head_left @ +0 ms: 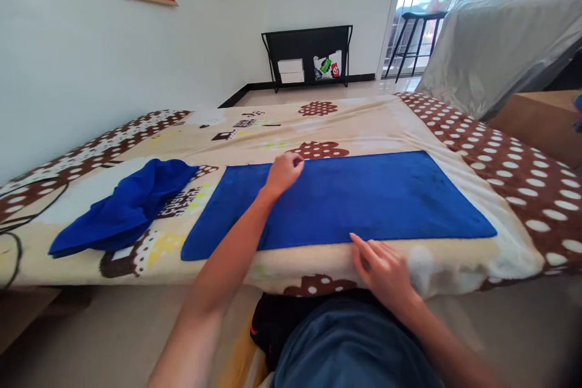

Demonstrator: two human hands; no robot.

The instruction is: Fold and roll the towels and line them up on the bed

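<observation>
Towel: a royal-blue rectangular terry towel (364,200) lies spread flat, centre of frame, long side running left to right on a beige fleece blanket with brown dotted patches (500,151).
Left hand (284,173): fingers curled in at the towel's far edge, left of centre; it seems to pinch the hem, though the grip itself is hidden.
Right hand (384,270): open, fingers together and flat, tips at the towel's near edge, lower centre; slightly blurred.
Hands: well apart, 1 on each long edge.
Step, as I judge it: laying out and straightening the towel.
Next move calls for: a firm hold on both edges, kept level.
Nearby: 1 crumpled blue cloth (122,206) at left; a black metal rack (309,54) at the top.
</observation>
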